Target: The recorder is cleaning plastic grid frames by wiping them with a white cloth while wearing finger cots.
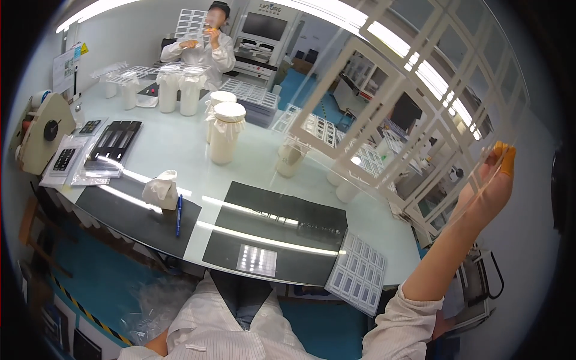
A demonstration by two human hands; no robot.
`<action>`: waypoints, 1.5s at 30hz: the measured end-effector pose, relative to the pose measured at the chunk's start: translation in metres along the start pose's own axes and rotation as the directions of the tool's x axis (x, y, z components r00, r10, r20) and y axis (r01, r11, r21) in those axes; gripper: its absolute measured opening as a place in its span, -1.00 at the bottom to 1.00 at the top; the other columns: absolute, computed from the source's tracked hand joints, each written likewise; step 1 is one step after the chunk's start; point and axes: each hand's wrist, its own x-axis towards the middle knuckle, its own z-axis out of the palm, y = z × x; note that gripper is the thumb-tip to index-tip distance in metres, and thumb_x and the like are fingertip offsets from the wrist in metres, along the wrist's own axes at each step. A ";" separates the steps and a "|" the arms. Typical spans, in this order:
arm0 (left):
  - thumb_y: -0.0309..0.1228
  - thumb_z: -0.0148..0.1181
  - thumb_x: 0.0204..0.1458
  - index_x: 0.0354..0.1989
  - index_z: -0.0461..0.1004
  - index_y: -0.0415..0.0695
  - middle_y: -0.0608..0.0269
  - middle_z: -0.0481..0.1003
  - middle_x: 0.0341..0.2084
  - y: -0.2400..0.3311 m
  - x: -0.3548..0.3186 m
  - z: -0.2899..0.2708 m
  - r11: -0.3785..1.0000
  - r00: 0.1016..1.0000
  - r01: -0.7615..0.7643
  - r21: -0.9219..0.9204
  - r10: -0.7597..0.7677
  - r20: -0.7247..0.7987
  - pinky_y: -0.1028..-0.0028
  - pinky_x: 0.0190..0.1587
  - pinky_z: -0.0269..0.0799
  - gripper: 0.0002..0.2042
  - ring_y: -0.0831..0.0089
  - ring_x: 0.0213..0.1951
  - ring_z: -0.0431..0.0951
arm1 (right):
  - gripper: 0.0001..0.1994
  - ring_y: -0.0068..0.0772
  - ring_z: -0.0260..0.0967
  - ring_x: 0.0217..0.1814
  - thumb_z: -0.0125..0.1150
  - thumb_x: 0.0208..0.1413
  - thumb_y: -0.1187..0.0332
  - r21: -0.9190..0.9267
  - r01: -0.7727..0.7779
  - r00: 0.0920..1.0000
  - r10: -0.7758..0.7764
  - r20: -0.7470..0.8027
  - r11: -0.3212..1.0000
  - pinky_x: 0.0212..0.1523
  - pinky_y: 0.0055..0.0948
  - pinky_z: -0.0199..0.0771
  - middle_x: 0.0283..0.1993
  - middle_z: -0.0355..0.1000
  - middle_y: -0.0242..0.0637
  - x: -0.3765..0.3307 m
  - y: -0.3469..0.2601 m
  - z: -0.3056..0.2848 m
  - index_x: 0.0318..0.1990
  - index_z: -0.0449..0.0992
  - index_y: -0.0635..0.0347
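My right hand (489, 186) is raised at the far right, its fingertips in orange finger cots. It pinches the edge of a large clear sheet (324, 88) printed with pale rectangular frames. Tilted high over the table's right side, the sheet lets the room and ceiling lights show through it. My left hand is out of view; only a bit of that forearm (158, 344) shows at the lower left. Below the held sheet, a smaller panel sheet (357, 273) with grey windows lies at the table's front right corner, partly over the edge.
Black mats (264, 240) lie along the front of the table (180, 141), with a blue pen (179, 216) and a white tissue pack (161, 191). White cloth-topped jars (227, 141) stand behind. A tape dispenser (48, 129) sits left. Across the table, a co-worker (207, 54) holds another sheet.
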 end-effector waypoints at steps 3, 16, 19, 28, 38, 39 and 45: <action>-0.19 0.25 -0.23 -0.46 0.54 -0.24 -0.11 0.53 -0.38 0.063 0.007 -0.058 0.994 0.992 -0.002 0.109 -0.012 0.127 0.21 -0.28 0.45 -0.68 0.04 -0.31 0.55 | -0.82 -0.50 0.20 -0.25 0.07 0.17 0.35 0.047 -0.031 0.999 0.030 0.013 0.998 -0.08 -0.57 0.25 -0.33 0.27 -0.31 0.002 0.004 0.001 -0.26 0.39 0.33; -0.54 0.06 -0.10 -0.38 0.50 -0.25 -0.03 0.48 -0.44 0.338 -0.176 -0.234 0.745 0.550 -0.593 0.306 0.652 -0.523 0.26 -0.33 0.39 -0.88 0.04 -0.39 0.48 | -0.85 -0.51 0.21 -0.31 0.08 0.15 0.40 0.145 -0.066 0.987 0.044 0.154 0.987 -0.10 -0.54 0.21 -0.41 0.32 -0.30 -0.040 0.021 -0.028 -0.36 0.42 0.32; -0.58 0.10 -0.04 -0.36 0.45 -0.33 0.04 0.45 -0.46 0.389 -0.207 -0.262 0.659 0.361 -0.709 0.251 0.645 -0.674 0.40 -0.40 0.34 -0.91 0.19 -0.49 0.42 | -0.85 -0.49 0.23 -0.30 0.07 0.16 0.39 0.093 -0.046 0.982 0.028 0.187 0.995 -0.08 -0.53 0.23 -0.41 0.33 -0.29 -0.046 0.020 -0.033 -0.34 0.41 0.31; -0.45 0.09 0.09 -0.14 0.43 -0.28 0.19 0.43 -0.42 0.454 -0.222 -0.257 0.068 -0.126 -0.971 0.231 0.674 -0.728 0.59 -0.34 0.31 -0.80 0.45 -0.42 0.42 | -0.86 -0.49 0.24 -0.30 0.07 0.15 0.40 0.088 -0.033 0.985 0.018 0.171 0.996 -0.04 -0.51 0.25 -0.34 0.33 -0.33 -0.058 0.013 -0.050 -0.24 0.41 0.32; -0.55 0.21 -0.01 -0.24 0.52 -0.29 0.27 0.48 -0.45 0.453 -0.201 -0.223 0.040 0.105 -0.994 -0.100 0.574 -0.812 0.65 -0.28 0.41 -0.84 0.54 -0.43 0.48 | -0.84 -0.54 0.27 -0.23 0.06 0.16 0.39 0.023 -0.015 0.983 0.010 0.181 1.000 -0.05 -0.50 0.24 -0.25 0.37 -0.32 -0.087 0.019 -0.068 -0.16 0.40 0.27; -0.58 0.19 -0.01 -0.23 0.52 -0.29 0.29 0.49 -0.43 0.451 -0.195 -0.220 0.045 0.080 -0.997 -0.066 0.572 -0.816 0.67 -0.30 0.42 -0.84 0.57 -0.43 0.48 | -0.83 -0.54 0.28 -0.21 0.05 0.17 0.40 0.005 -0.013 0.980 0.012 0.201 1.000 -0.04 -0.48 0.23 -0.23 0.37 -0.33 -0.089 0.020 -0.069 -0.15 0.39 0.27; -0.54 0.17 0.02 -0.20 0.52 -0.28 0.30 0.49 -0.43 0.448 -0.180 -0.210 0.021 0.213 -0.972 -0.235 0.504 -0.837 0.69 -0.34 0.40 -0.83 0.62 -0.44 0.47 | -0.86 -0.58 0.24 -0.17 0.08 0.14 0.44 -0.013 0.007 0.958 -0.003 0.286 1.000 -0.05 -0.54 0.21 -0.17 0.33 -0.28 -0.109 0.011 -0.062 -0.20 0.35 0.28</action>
